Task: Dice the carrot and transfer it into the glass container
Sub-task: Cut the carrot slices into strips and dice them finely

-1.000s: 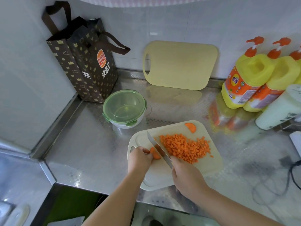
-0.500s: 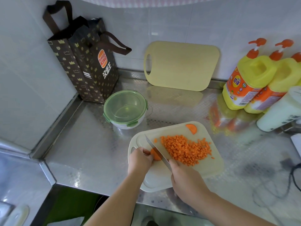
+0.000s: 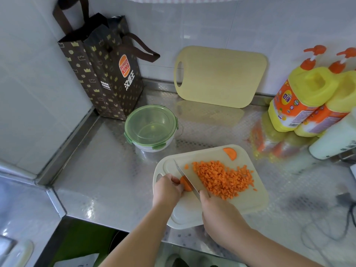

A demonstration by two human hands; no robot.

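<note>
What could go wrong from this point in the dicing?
1. The carrot stub is small, and the left hand pinches it right beside the knife held by the right hand; a slip could nick a finger.
2. The glass container has its green lid on, so the diced carrot cannot go in until it is opened.

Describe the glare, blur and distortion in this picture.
Head view: the wide lens bows the white tiled wall; glare spots dot the stainless steel counter, which smears the reflection of the yellow detergent bottles; the left hand gripping the orange carrot stub, the right hand gripping the steel knife and the diced carrot pile look sharp; the bottom-left corner is soft.
</note>
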